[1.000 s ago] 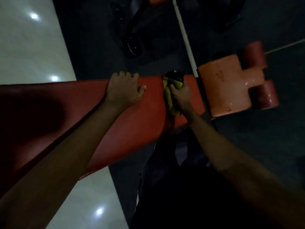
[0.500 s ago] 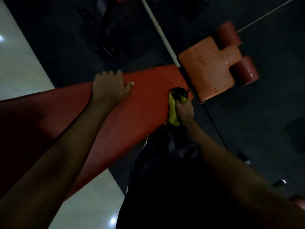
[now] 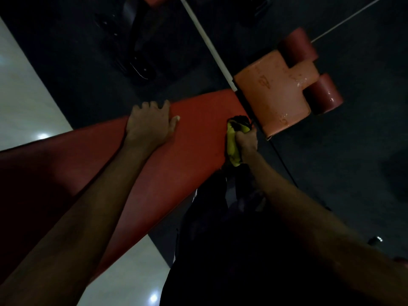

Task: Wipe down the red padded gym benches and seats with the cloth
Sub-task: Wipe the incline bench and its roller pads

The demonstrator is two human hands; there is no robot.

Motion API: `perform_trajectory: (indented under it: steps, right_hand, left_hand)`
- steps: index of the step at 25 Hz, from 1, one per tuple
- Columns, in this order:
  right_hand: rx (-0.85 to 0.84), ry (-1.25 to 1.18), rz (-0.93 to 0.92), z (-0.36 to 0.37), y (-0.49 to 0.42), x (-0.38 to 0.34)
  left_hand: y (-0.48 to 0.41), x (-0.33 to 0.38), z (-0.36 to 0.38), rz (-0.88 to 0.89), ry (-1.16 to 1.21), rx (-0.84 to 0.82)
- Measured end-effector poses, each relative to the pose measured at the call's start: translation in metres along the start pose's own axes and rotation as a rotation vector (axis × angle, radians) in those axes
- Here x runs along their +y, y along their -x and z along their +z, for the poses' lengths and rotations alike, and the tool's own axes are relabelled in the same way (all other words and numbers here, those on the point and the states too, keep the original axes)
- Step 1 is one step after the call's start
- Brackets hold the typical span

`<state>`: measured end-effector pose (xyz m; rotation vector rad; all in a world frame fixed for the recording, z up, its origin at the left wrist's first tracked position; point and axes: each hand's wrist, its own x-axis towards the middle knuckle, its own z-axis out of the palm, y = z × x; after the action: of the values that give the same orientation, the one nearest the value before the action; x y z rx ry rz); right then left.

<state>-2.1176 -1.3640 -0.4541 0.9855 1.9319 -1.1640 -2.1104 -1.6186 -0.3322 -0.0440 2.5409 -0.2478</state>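
A long red padded bench (image 3: 198, 138) runs from the lower left to the middle of the view. My left hand (image 3: 150, 124) lies on its far edge, fingers curled over that edge and thumb flat on the pad. My right hand (image 3: 246, 141) grips a yellow and black cloth (image 3: 233, 146) against the bench's near right edge, close to its end. Just past that end sits a lighter red seat pad (image 3: 276, 96), wet and shiny, with two dark red roller pads (image 3: 323, 93) beside it.
A white bar (image 3: 207, 44) slants from the top down to the gap between bench and seat. Black machine parts (image 3: 132, 54) stand on the dark floor behind the bench. White glossy tiles (image 3: 24, 102) lie at the left and below the bench. My dark clothing fills the lower middle.
My right hand has drawn the cloth from the top of the pad down to its near right edge. The left hand has stayed on the far edge. The camera has shifted.
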Motion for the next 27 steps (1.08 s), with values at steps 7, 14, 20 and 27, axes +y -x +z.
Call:
perform_trajectory:
  steps: [7, 14, 20, 27]
  right_hand:
    - [-0.248, 0.3, -0.459, 0.015, -0.003, -0.003]
    - [-0.072, 0.165, -0.285, 0.031, -0.06, -0.069]
    - [-0.342, 0.35, -0.713, 0.069, -0.03, -0.103]
    - [-0.231, 0.432, -0.484, 0.051, -0.12, -0.126]
  left_hand:
    - [-0.005, 0.01, 0.004, -0.052, -0.054, -0.052]
    - [-0.013, 0.02, 0.0, -0.102, -0.064, -0.104]
    - [-0.02, 0.022, 0.002, -0.128, -0.035, -0.111]
    - [-0.027, 0.023, 0.011, -0.09, -0.06, -0.093]
